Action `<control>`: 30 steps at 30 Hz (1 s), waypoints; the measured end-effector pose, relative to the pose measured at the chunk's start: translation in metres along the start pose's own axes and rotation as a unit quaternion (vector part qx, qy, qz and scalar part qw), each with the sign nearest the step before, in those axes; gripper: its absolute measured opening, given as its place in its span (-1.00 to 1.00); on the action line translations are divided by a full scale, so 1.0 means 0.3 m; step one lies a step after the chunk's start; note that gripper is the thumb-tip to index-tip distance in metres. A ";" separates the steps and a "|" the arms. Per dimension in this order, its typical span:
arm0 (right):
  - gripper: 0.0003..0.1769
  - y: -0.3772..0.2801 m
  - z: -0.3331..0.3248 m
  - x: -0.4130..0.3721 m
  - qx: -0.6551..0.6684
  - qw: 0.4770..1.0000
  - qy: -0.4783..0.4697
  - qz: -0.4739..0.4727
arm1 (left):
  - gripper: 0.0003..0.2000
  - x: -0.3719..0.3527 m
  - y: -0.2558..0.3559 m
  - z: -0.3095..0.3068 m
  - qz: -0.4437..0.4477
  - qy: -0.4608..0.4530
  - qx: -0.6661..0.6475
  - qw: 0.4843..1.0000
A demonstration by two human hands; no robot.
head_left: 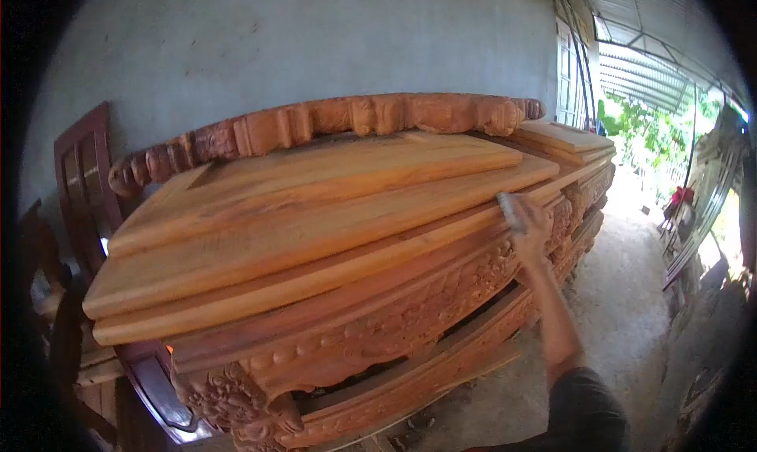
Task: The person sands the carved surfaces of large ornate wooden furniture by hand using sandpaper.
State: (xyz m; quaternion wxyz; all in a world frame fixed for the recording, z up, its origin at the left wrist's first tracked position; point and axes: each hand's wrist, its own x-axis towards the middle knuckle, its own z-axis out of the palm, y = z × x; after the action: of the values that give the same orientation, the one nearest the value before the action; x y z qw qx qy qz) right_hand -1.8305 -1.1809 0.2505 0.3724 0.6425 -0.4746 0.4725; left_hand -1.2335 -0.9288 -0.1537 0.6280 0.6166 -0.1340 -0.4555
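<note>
My right hand (531, 229) reaches in from the lower right, its fingers closed around a small grey pad (509, 208) whose exact kind I cannot make out. The hand and pad are at the front edge of stacked wooden boards (331, 229), which have smooth, rounded edges. Beneath the boards is a reddish carved wooden base (371, 330) with floral and beaded relief. On top, along the wall side, lies a long turned and carved wooden piece (331, 122). My left hand is out of view.
A pale wall (331, 42) rises behind the boards. Dark framed wooden panels (87, 168) lean at the left. The concrete floor (619, 310) runs along the right, beside long stacked pieces (706, 192) and under a corrugated roof (646, 65).
</note>
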 end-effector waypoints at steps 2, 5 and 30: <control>-0.64 0.195 -0.030 0.001 0.093 0.973 0.028 0.209 | -0.57 -0.031 0.097 0.068 0.051 0.009 0.020 0.998; -0.62 0.404 -0.003 -0.011 0.086 0.949 0.087 0.290 | -0.57 -0.095 0.264 0.144 0.157 0.023 0.054 0.986; -0.61 -0.333 0.075 0.296 0.258 0.946 -0.148 -0.131 | -0.71 -0.386 1.301 0.829 0.721 0.198 0.407 0.524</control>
State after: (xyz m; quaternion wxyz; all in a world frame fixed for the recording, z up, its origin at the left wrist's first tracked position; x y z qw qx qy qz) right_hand -1.7194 -1.1974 0.3268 0.1784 0.8358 -0.2978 0.4254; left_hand -1.3198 -1.0742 0.2925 0.4330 0.5724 -0.5760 0.3913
